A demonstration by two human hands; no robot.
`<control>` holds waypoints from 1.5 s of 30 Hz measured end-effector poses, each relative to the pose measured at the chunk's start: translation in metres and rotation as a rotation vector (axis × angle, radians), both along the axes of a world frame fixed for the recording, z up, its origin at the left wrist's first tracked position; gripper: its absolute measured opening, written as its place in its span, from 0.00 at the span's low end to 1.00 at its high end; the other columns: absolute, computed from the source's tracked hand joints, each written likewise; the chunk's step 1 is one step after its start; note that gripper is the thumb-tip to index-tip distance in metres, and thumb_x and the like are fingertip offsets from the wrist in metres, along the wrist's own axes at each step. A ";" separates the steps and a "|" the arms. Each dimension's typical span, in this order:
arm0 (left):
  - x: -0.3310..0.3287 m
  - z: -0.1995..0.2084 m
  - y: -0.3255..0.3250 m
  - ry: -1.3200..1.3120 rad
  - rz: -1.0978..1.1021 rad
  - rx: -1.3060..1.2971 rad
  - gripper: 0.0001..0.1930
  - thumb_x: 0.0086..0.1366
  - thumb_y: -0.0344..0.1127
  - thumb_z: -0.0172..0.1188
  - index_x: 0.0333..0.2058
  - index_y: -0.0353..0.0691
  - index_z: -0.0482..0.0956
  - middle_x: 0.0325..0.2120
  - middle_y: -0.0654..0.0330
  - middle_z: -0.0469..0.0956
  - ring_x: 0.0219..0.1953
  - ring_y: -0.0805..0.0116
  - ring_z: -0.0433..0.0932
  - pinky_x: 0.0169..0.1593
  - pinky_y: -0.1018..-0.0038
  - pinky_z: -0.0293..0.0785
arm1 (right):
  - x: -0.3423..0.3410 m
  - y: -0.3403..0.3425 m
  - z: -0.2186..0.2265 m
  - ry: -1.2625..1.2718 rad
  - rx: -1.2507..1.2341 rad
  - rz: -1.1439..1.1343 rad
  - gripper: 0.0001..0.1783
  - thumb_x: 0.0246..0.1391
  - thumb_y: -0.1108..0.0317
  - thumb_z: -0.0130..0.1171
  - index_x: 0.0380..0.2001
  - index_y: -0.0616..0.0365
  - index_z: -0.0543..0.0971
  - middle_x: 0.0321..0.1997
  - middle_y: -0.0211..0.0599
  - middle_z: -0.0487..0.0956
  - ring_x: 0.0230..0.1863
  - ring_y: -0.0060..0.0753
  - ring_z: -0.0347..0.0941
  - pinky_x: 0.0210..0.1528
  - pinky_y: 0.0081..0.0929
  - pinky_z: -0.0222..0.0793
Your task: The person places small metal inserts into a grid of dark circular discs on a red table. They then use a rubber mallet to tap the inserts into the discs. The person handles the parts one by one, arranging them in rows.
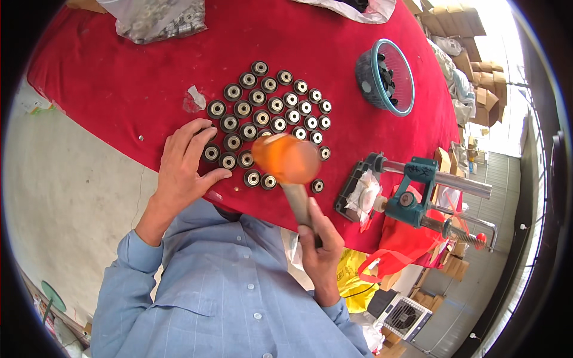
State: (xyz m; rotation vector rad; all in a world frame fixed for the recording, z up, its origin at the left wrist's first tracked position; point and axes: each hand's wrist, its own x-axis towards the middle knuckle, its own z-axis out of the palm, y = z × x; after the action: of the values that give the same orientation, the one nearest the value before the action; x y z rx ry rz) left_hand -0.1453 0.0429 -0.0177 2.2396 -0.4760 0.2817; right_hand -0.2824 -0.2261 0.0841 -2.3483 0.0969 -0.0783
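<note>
Several small round metal bearings lie in rows on a red cloth-covered table. My left hand rests flat on the cloth with its fingertips on the bearings at the left end of the rows. My right hand grips the pale handle of a mallet; its orange head is blurred and hangs over the near rows of bearings, hiding some of them.
A teal bench vise is clamped to the table's right edge. A blue plastic basket with dark parts stands at the back right. A clear bag of bearings lies at the far edge. Cardboard boxes are stacked at the right.
</note>
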 end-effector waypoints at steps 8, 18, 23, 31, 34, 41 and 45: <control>0.001 -0.001 -0.002 0.007 -0.009 0.006 0.44 0.44 0.45 0.86 0.60 0.38 0.77 0.63 0.54 0.76 0.62 0.49 0.76 0.62 0.55 0.73 | 0.019 -0.002 -0.011 0.009 -0.017 -0.116 0.33 0.62 0.82 0.64 0.71 0.61 0.76 0.37 0.41 0.81 0.36 0.28 0.78 0.45 0.25 0.76; 0.000 0.000 -0.002 0.002 -0.013 0.004 0.43 0.45 0.46 0.85 0.59 0.39 0.78 0.62 0.54 0.75 0.60 0.50 0.77 0.60 0.55 0.73 | 0.045 0.013 -0.015 -0.016 -0.064 0.026 0.33 0.62 0.81 0.65 0.71 0.60 0.76 0.34 0.46 0.79 0.31 0.35 0.75 0.39 0.29 0.75; -0.001 -0.002 -0.001 0.035 0.004 0.005 0.44 0.44 0.47 0.86 0.60 0.39 0.78 0.63 0.54 0.76 0.63 0.48 0.76 0.64 0.54 0.71 | 0.047 0.004 -0.002 -0.098 -0.004 -0.055 0.33 0.62 0.80 0.64 0.71 0.60 0.76 0.34 0.43 0.79 0.32 0.33 0.75 0.40 0.29 0.75; 0.003 0.000 -0.003 -0.013 -0.012 -0.012 0.43 0.45 0.46 0.85 0.60 0.39 0.78 0.62 0.54 0.75 0.58 0.51 0.77 0.59 0.55 0.73 | 0.064 -0.002 -0.010 -0.047 0.039 -0.082 0.31 0.65 0.81 0.62 0.71 0.64 0.75 0.47 0.49 0.86 0.42 0.34 0.82 0.52 0.30 0.78; 0.001 0.002 -0.002 -0.004 0.010 0.021 0.43 0.44 0.46 0.85 0.59 0.39 0.78 0.62 0.54 0.75 0.58 0.51 0.77 0.59 0.55 0.73 | 0.074 0.006 -0.006 -0.097 0.077 -0.090 0.31 0.65 0.80 0.62 0.71 0.64 0.75 0.48 0.50 0.86 0.42 0.34 0.82 0.51 0.30 0.78; 0.001 0.001 -0.001 0.003 -0.007 0.007 0.42 0.45 0.47 0.85 0.59 0.39 0.78 0.62 0.55 0.75 0.58 0.51 0.77 0.59 0.56 0.73 | 0.092 0.001 -0.012 -0.066 -0.025 -0.022 0.31 0.64 0.81 0.62 0.71 0.63 0.75 0.41 0.47 0.85 0.36 0.34 0.79 0.44 0.32 0.78; 0.001 0.000 -0.002 0.008 0.003 0.013 0.42 0.46 0.47 0.84 0.59 0.38 0.78 0.62 0.55 0.75 0.57 0.52 0.77 0.59 0.56 0.72 | 0.087 0.012 -0.004 -0.215 -0.040 0.072 0.32 0.63 0.81 0.63 0.71 0.61 0.76 0.42 0.47 0.85 0.36 0.35 0.80 0.44 0.32 0.78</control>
State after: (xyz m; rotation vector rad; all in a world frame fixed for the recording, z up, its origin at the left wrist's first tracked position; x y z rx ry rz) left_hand -0.1447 0.0413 -0.0175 2.2534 -0.4714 0.2713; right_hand -0.1951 -0.2139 0.0800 -2.3645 -0.0957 -0.2977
